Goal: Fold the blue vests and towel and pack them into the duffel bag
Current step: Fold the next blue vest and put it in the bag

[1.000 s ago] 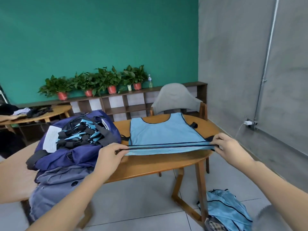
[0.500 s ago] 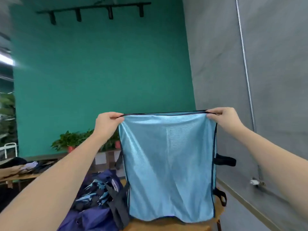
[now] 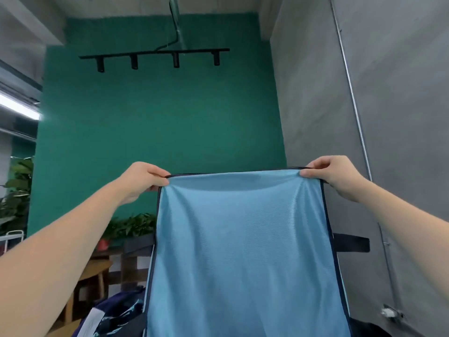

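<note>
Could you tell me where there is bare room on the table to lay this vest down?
Little shows. The blue vest, pinched by the left hand and right hand, hides most of the table. One bare strip lies left of the crowded duffel bag.

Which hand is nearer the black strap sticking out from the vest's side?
Right. The right hand pinches the vest corner above the black strap; the left hand holds the opposite corner.
</note>
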The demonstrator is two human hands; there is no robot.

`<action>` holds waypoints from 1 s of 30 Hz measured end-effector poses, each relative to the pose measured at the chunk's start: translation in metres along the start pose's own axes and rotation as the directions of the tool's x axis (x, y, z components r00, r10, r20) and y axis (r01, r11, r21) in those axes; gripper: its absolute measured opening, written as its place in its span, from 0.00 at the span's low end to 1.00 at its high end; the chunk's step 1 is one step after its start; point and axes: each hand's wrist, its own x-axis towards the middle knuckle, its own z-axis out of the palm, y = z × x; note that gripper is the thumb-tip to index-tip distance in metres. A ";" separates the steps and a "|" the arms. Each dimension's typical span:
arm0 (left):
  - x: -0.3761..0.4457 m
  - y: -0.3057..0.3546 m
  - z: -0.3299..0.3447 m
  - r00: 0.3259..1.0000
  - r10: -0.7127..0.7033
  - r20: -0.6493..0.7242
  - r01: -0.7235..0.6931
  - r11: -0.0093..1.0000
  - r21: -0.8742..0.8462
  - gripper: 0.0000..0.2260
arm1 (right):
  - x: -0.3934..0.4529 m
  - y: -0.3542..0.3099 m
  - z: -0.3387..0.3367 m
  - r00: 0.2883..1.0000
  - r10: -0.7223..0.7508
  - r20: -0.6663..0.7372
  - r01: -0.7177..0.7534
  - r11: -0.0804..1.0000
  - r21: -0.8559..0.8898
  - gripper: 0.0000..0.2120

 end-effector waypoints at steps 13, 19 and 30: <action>-0.010 -0.036 0.028 0.796 -0.427 0.428 0.403 0.903 0.150 0.10 | -0.002 0.006 0.030 0.708 0.591 0.386 -0.371 0.777 -0.508 0.08; -0.014 -0.063 0.054 0.842 -0.397 0.365 0.434 0.901 -0.021 0.15 | -0.007 0.046 0.046 0.710 0.568 0.417 -0.512 0.822 -0.247 0.16; 0.011 -0.171 0.119 0.943 -0.320 0.095 0.294 0.931 0.215 0.07 | -0.005 0.145 0.135 0.850 0.472 0.233 -0.422 0.875 -0.236 0.03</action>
